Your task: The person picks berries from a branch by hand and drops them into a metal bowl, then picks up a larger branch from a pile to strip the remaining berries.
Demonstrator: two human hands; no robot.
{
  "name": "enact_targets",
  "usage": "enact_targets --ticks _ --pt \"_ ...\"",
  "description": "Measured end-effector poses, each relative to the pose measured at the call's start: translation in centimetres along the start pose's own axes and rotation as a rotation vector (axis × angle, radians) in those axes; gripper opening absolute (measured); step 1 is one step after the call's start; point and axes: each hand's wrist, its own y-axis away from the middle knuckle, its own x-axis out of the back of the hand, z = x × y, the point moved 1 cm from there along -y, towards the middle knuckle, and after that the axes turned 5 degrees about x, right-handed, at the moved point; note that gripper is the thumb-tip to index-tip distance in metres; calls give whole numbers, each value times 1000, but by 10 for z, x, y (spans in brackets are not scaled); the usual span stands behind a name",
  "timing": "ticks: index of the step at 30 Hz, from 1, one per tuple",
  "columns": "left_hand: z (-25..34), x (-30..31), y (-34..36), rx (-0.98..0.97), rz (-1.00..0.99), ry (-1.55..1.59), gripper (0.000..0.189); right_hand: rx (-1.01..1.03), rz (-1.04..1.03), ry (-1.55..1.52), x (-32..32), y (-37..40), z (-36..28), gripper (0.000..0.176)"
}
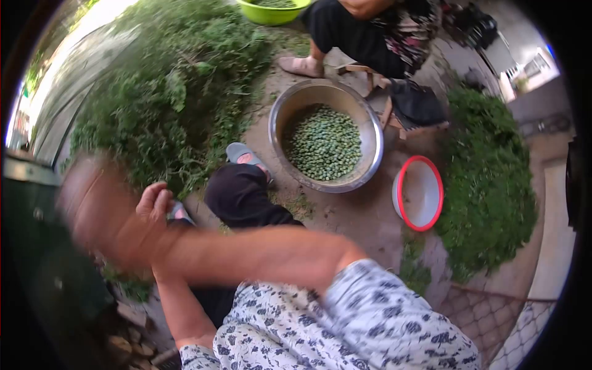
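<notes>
My right arm reaches across my body to the left, and my right hand point(102, 209) is smeared by motion, so its fingers do not show clearly. Just beyond it, my left hand point(154, 200) is held above my left foot with its fingers curled together; anything in them is hidden. Both hands are nearest to a large heap of uprooted green plants point(166, 105) on the left. In front of my knee, a wide metal basin point(377, 145) holds many small, roundish green pods point(324, 142).
A white bowl with a red rim point(422, 194) sits tilted right of the basin, beside another green plant heap point(493, 185). Another person point(364, 37) sits on a low stool beyond the basin. A lime-green tub point(271, 13) stands at the top; wire mesh point(481, 314) lies lower right.
</notes>
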Motion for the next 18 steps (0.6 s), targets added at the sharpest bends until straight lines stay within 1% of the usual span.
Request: enact_targets --ticks 1,2,3,6,8,11,12,14,15,16,18 --pt "6 -7 3 -51 -81 -172 18 147 -172 15 -40 -19 -25 14" --pt "4 -14 3 -64 -131 -270 20 267 -247 -23 -65 -30 -51 13" --pt "-1 -17 2 -92 -174 -415 22 360 -279 -63 -71 -27 -74 12" --pt "-5 -23 2 -140 -237 -792 26 488 -236 -136 -71 -31 -112 10" --pt "-7 -23 5 -128 -220 -904 27 510 -194 -150 -70 -39 -118 8" --pt "-2 -20 10 -171 -183 -893 28 508 -157 -158 -80 -63 -114 7" --pt "-6 -16 10 -157 -202 -891 29 494 -131 -154 -95 -86 -110 7" --pt "-21 -8 5 -168 -231 -846 30 479 -109 -167 -101 -106 -104 8" --pt "-31 -4 3 -157 -242 -816 31 482 -107 -171 -103 -110 -103 9" --pt "-25 -9 4 -167 -248 -814 31 500 -108 -171 -100 -111 -106 10" --pt "-7 -14 11 -136 -216 -906 30 580 -122 -190 -88 -96 -130 11"
